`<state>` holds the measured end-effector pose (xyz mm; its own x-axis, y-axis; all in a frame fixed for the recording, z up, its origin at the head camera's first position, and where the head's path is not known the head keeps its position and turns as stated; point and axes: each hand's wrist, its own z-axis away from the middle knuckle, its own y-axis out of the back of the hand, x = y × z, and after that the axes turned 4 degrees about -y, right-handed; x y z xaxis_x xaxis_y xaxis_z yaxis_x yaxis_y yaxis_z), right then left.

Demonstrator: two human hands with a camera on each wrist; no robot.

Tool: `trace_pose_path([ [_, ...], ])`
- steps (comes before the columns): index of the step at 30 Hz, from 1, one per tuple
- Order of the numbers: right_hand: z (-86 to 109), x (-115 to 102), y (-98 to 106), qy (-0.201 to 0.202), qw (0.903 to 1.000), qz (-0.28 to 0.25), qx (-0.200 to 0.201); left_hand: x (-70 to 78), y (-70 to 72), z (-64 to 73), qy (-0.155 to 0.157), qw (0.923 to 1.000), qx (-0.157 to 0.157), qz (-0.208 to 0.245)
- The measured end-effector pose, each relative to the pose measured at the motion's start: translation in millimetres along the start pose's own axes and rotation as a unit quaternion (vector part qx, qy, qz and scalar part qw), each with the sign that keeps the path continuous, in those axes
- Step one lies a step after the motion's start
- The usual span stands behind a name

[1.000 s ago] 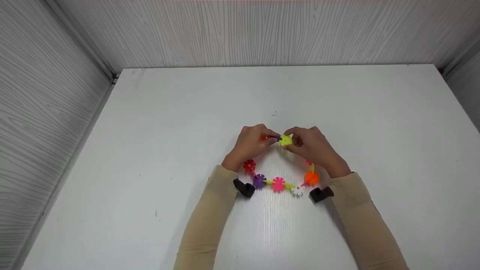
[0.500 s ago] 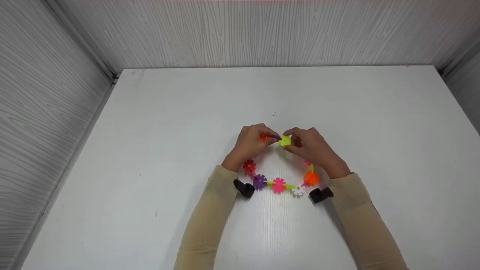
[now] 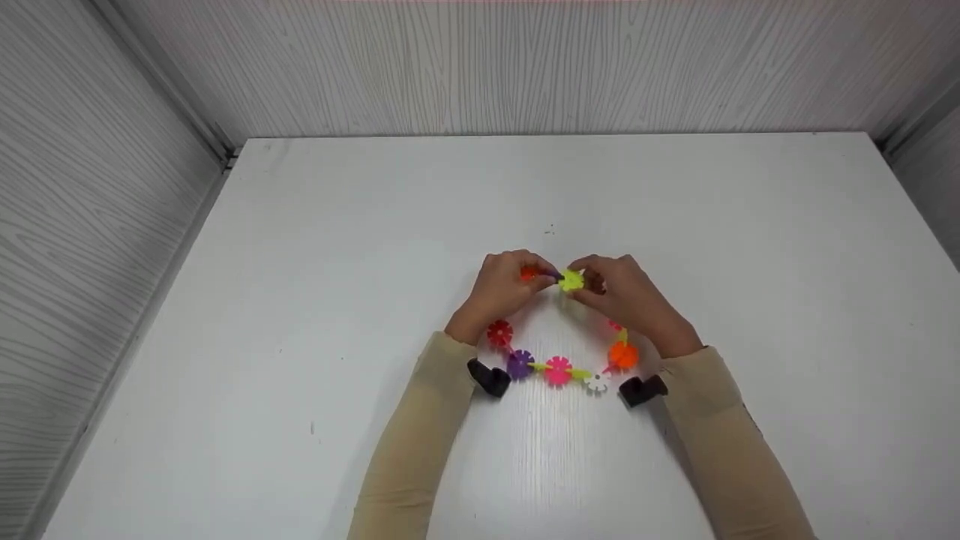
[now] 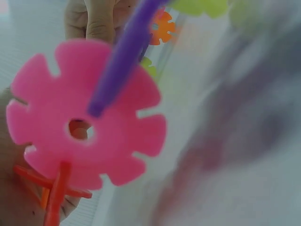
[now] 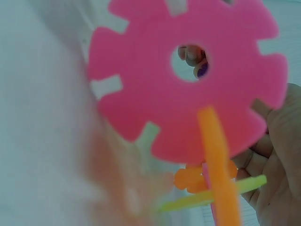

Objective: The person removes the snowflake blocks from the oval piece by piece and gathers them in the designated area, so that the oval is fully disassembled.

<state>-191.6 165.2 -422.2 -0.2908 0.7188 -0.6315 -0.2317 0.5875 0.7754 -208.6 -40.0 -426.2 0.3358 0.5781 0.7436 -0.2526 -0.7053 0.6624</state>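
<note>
In the head view a ring-like chain of notched plastic flower discs lies between my forearms. My left hand [image 3: 501, 289] pinches a purple disc [image 3: 552, 276] seen edge-on, with an orange disc [image 3: 529, 273] beside its fingers. With thumb and fingertips my right hand [image 3: 624, 294] holds a yellow-green disc [image 3: 572, 280], whose edge meets the purple one. Nearer the body, the chain runs through a red disc [image 3: 500, 334], a purple one, a pink disc [image 3: 558, 370], a white disc [image 3: 597, 382] and another orange one. Large pink discs [image 4: 42, 94] fill much of both wrist views.
The white table [image 3: 300, 300] carries the chain. Behind it stands a wood-grain panel [image 3: 480, 67], with another panel [image 3: 90, 225] at the left. Black wrist mounts [image 3: 489, 377] sit close to the chain's near side. Small dark marks [image 3: 550, 229] show on the tabletop beyond the hands.
Both hands stay almost in place. The yellow-green disc has tilted slightly and shows more of its round face, and more of the orange disc shows at my left fingers.
</note>
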Motion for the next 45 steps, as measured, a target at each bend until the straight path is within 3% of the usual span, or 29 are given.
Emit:
trace_pose_path([
  [10,0.0,-3,-2,0.018,0.9997,0.002,0.014,-3.1,0.6,1.0,-0.026,0.9994,0.019,-0.015],
  [16,0.3,1,3,0.005,0.9997,-0.007,0.021,-6.2,2.1,1.1,-0.009,0.9991,0.009,-0.042],
  [23,2.1,10,13,-0.016,0.9993,-0.014,0.03,-9.0,2.8,0.1,0.0,0.9999,-0.001,0.013],
  [29,2.7,18,19,-0.014,0.9984,-0.017,0.053,-10.5,1.1,-1.5,-0.001,0.9996,-0.016,0.025],
  [36,8.0,27,31,-0.041,0.9951,-0.035,0.083,-9.1,0.7,-1.6,0.033,0.9981,-0.029,0.042],
  [45,14.1,39,45,-0.056,0.9892,-0.048,0.126,-10.7,0.9,0.0,0.059,0.994,-0.084,0.038],
])
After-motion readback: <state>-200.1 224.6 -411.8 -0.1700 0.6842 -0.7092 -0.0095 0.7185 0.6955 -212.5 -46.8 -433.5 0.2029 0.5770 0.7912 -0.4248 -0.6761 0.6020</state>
